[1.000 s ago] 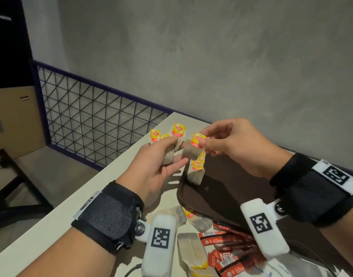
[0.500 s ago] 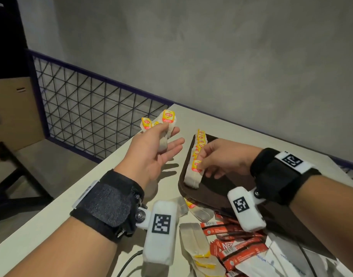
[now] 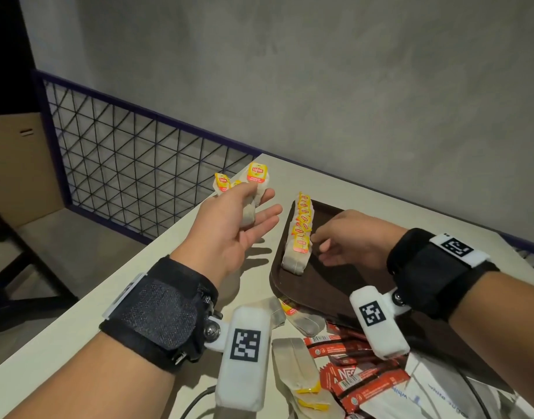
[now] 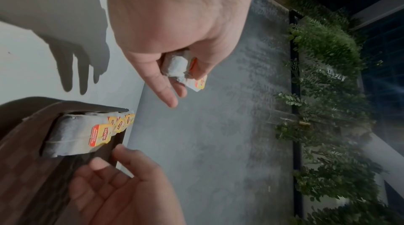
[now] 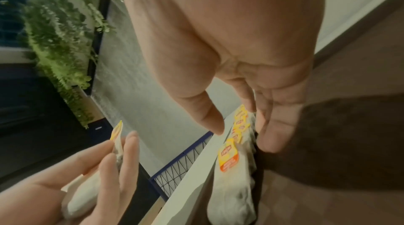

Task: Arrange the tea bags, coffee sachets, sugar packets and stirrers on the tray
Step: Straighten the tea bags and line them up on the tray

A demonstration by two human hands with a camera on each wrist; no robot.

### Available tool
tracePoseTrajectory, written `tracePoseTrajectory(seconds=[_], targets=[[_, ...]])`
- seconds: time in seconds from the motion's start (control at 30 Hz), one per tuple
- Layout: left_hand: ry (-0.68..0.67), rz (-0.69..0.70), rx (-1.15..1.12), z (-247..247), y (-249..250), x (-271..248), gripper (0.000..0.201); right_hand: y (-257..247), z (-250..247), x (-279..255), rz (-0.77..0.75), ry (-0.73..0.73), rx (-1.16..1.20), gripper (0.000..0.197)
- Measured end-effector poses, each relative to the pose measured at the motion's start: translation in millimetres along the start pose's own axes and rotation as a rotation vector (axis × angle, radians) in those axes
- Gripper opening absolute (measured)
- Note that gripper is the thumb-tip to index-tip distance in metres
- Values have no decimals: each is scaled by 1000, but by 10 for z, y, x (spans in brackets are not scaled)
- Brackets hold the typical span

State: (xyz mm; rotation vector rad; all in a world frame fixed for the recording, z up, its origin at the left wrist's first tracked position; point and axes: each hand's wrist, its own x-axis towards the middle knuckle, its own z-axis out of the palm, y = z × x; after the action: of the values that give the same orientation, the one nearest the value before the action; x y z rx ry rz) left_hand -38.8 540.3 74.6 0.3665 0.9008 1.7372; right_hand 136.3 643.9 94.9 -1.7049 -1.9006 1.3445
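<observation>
1. Head view: left hand (image 3: 229,225) is hovering over the table (image 3: 78,313), thumb and fingers pinching a small bunch of held tea bags (image 3: 253,189); yellow tags are sticking out past the fingertips at 12 o'clock of the palm.
2. Head view: right hand (image 3: 350,237) is sitting over the tray (image 3: 335,285), fingers loosely bent and apart, gripping nothing; the row of tea bags (image 3: 299,237) is lying just at 9 o'clock of its fingertips, along the tray's left rim. I cannot tell whether the fingertips are touching the row.
3. Head view: loose tea bags (image 3: 293,364) and red coffee sachets (image 3: 359,385) are lying on the table at 6 o'clock of the tray, near the wrist cameras.
4. Left wrist view: left hand (image 4: 174,30) is clamping the held tea bags (image 4: 177,66) between thumb and fingers; the row of tea bags (image 4: 76,133) is standing on the tray (image 4: 19,142) at 8 o'clock of them, with the right hand (image 4: 122,190) at 6 o'clock, fingers spread.
5. Right wrist view: right hand (image 5: 240,56) is hanging with fingers relaxed and parted; the row of tea bags (image 5: 234,168) is lying at 6 o'clock of the fingertips. Left hand (image 5: 72,177) at 8 o'clock is holding the held tea bags (image 5: 85,196).
</observation>
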Motion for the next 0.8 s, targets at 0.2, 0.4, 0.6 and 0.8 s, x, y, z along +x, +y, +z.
tracePoseTrajectory(seconds=[0.2,0.4,0.6,0.8], targets=[[-5,6,-8,18,-2,-25,33,16,128,28,67,-85,262,34],[7,8,-43,10,12,-20,34,-27,-4,70,131,-32,213,37],[-40,-39,-95,36,-2,-10,27,-88,-89,312,138,83,257,36],[-204,-186,-174,73,-18,-35,35,-287,-169,188,-158,-12,302,28]])
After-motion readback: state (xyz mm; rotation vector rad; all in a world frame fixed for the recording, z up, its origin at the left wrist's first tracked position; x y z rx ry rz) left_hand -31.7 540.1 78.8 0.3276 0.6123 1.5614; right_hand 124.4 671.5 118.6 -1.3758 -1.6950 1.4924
